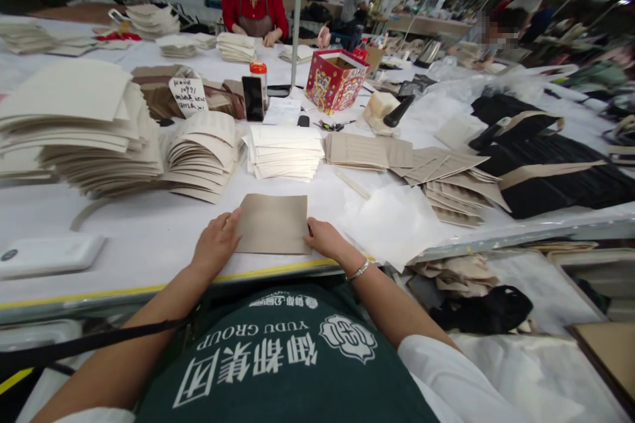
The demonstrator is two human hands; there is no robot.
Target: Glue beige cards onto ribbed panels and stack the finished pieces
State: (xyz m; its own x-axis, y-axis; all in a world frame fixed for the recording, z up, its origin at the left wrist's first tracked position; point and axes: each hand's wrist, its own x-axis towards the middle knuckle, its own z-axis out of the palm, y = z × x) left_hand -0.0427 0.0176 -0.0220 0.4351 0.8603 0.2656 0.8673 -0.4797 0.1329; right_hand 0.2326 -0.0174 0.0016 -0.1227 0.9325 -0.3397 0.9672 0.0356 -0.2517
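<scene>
A rectangular taupe panel [272,225] lies near the table's front edge, between my two hands. My left hand [217,242] grips its left edge, thumb and fingers at the upper left corner. At the right edge, my right hand [325,238] pinches the panel, its fingers partly hidden. Just beyond it sits a stack of white sheets [285,151]. To the left of that, a fanned stack of beige panels [202,152] curves upward. Flat taupe panels [357,149] lie to the right of the white stack, and thin white sheets [397,221] rest beside my right hand.
A tall pile of beige panels [84,119] and a white device [49,256] stand at left. Farther back are a phone [253,98], a red box [333,82] and a metal pole [297,20]. Black fabric pieces [560,172] lie at right. A person in red works across the table.
</scene>
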